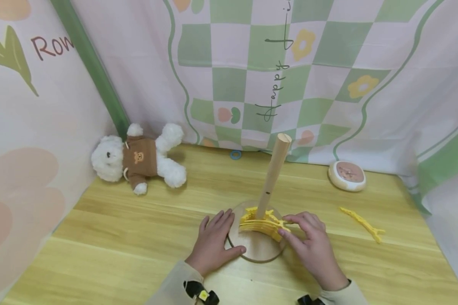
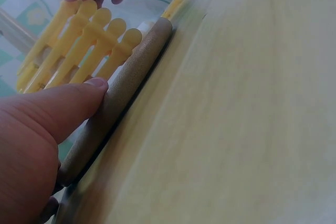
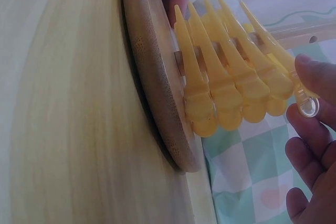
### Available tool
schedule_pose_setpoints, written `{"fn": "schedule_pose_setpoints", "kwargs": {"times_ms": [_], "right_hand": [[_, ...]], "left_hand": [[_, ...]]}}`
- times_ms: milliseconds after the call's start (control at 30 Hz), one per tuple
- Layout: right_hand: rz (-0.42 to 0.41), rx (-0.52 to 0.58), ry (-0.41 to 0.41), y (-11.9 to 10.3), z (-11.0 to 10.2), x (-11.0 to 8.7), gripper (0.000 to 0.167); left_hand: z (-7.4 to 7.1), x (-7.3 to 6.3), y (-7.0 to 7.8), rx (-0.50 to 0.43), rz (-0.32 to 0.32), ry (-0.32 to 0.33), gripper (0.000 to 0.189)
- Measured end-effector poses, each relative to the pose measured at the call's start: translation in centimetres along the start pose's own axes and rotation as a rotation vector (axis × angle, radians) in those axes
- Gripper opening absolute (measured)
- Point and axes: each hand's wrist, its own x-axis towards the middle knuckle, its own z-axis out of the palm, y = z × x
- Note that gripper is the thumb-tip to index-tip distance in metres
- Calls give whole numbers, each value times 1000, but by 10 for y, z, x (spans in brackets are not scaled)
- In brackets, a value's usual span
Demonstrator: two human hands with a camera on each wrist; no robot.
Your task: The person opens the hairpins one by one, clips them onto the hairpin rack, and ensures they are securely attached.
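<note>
A round wooden base (image 1: 257, 250) lies on the table with an upright wooden post (image 1: 273, 178) rising from it. Several curved yellow plastic pieces (image 1: 259, 226) are layered one over another round the foot of the post, with rounded knobs along their ends. My left hand (image 1: 215, 243) rests at the base's left side, fingers spread and thumb along the front rim. With thumb and forefinger, my right hand (image 1: 313, 243) pinches one end of the uppermost yellow piece (image 3: 270, 40), which slants away from those below it. Beyond that hand, another forked yellow piece (image 1: 362, 223) lies loose.
On the left a white plush dog (image 1: 141, 156) in a brown shirt lies on its side. A small blue ring (image 1: 235, 154) is near the back edge, and a rounded white-and-pink device (image 1: 347, 176) stands back right. Printed curtains (image 1: 233, 84) border the table.
</note>
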Motion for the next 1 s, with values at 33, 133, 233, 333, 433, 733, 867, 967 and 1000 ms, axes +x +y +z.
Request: {"fn": "schedule_pose_setpoints", "kwargs": {"times_ms": [33, 133, 233, 333, 433, 733, 867, 967, 1000], "right_hand": [[-1, 1, 1, 0, 0, 0, 34], [-3, -3, 1, 1, 0, 0, 34], [-6, -7, 1, 2, 0, -1, 34], [-16, -4, 5, 2, 0, 0, 35], [-16, 1, 5, 1, 0, 0, 35], [-4, 10, -4, -1, 3, 1, 33], [7, 3, -6, -1, 4, 1, 33], [15, -5, -10, -1, 5, 0, 33], [16, -6, -11, -1, 5, 1, 32]], "left_hand": [[0, 0, 0, 0, 1, 0, 97], [0, 0, 0, -4, 1, -3, 97], [-1, 0, 1, -8, 1, -5, 97], [-1, 0, 1, -11, 0, -7, 96], [-2, 0, 2, -15, -2, -7, 95], [-4, 0, 4, -12, -1, 5, 94], [-3, 0, 3, -6, 4, 9, 94], [-4, 0, 3, -8, 4, 9, 94], [-4, -1, 3, -11, 3, 8, 94]]}}
